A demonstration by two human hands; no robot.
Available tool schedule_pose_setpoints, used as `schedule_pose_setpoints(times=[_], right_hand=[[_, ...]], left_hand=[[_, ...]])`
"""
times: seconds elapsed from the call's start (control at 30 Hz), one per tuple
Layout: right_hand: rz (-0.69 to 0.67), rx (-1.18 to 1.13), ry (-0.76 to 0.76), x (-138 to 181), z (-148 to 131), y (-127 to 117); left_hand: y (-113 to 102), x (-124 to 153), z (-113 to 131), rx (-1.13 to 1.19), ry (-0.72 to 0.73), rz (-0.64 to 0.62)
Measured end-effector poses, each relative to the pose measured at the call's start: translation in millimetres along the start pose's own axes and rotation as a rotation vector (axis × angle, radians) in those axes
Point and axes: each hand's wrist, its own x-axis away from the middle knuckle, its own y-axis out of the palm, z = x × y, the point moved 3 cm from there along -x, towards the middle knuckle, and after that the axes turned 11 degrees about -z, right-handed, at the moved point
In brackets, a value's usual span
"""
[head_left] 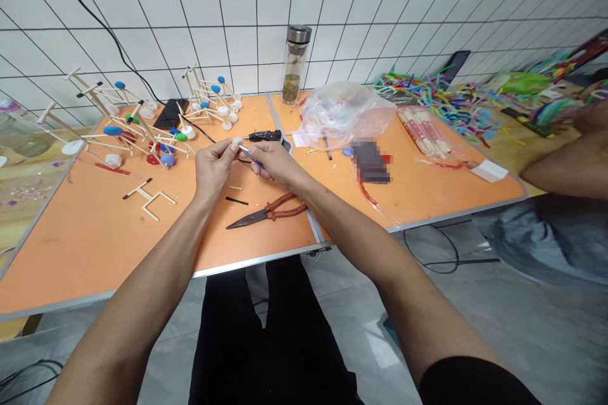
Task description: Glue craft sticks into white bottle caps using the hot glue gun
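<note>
My left hand pinches a small white bottle cap between thumb and fingertips above the orange table. My right hand is closed round a thin tool with a purple handle, its tip touching the cap. Both hands meet over the table's middle. Red-handled pliers lie just below them, and a black glue gun lies just behind.
Stick-and-cap models crowd the far left. A glass bottle, a clear plastic bag and stick packets sit on the second orange table. Coloured straws are heaped at the back right. Another person's arm rests at the right.
</note>
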Motion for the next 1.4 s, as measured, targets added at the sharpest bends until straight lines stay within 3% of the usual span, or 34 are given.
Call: schedule_pose_setpoints(times=[0.07, 0.13, 0.2, 0.3, 0.4, 0.73, 0.83, 0.93, 1.03, 1.17, 1.23, 1.3, 1.4], right_hand=[[-0.106, -0.248, 0.063, -1.3, 2.0, 2.0], [-0.151, -0.305, 0.065, -1.8, 3.2, 3.0], [-0.074, -0.114, 0.004, -1.6, 4.1, 1.8], [0.147, 0.454, -0.114, 2.3, 2.6, 2.7], [0.217, 0.853, -0.109, 7.6, 1.5, 9.7], [0.213, 1.244, -0.099, 14.7, -4.8, 16.2], [0.205, 1.21, -0.074, 14.3, -4.0, 17.7], [0.213, 1.032, -0.054, 12.6, -2.9, 15.0], [0.169, 0.656, -0.105, 7.7, -1.8, 7.1], [-0.098, -0.066, 0.002, -1.5, 4.8, -0.5], [-0.177, -0.239, 0.044, -3.2, 6.2, -0.3], [-0.109, -0.115, 0.001, -3.0, 5.9, -0.7], [0.126, 0.418, -0.129, 2.7, 1.5, 0.9]], left_hand=[[0.1, 0.7, 1.5, -0.004, 0.009, -0.004], [0.7, 1.3, 3.2, -0.009, 0.013, 0.001], [1.5, 1.8, 4.5, -0.017, 0.007, 0.015], [1.9, 2.1, 4.8, -0.018, -0.022, 0.046], [1.4, 1.7, 3.1, -0.018, -0.051, 0.066], [2.7, 1.6, 3.6, 0.011, -0.064, 0.066], [2.7, 1.7, 2.5, 0.0, -0.051, 0.071], [2.3, 2.2, 2.2, -0.018, -0.029, 0.065], [2.2, 3.5, 5.7, -0.049, -0.007, 0.045], [3.7, 5.7, 14.8, -0.083, 0.027, 0.007], [4.2, 6.6, 17.6, -0.078, 0.027, 0.021], [4.6, 6.9, 17.7, -0.07, 0.015, 0.042], [4.3, 6.1, 14.0, -0.041, -0.018, 0.062]])
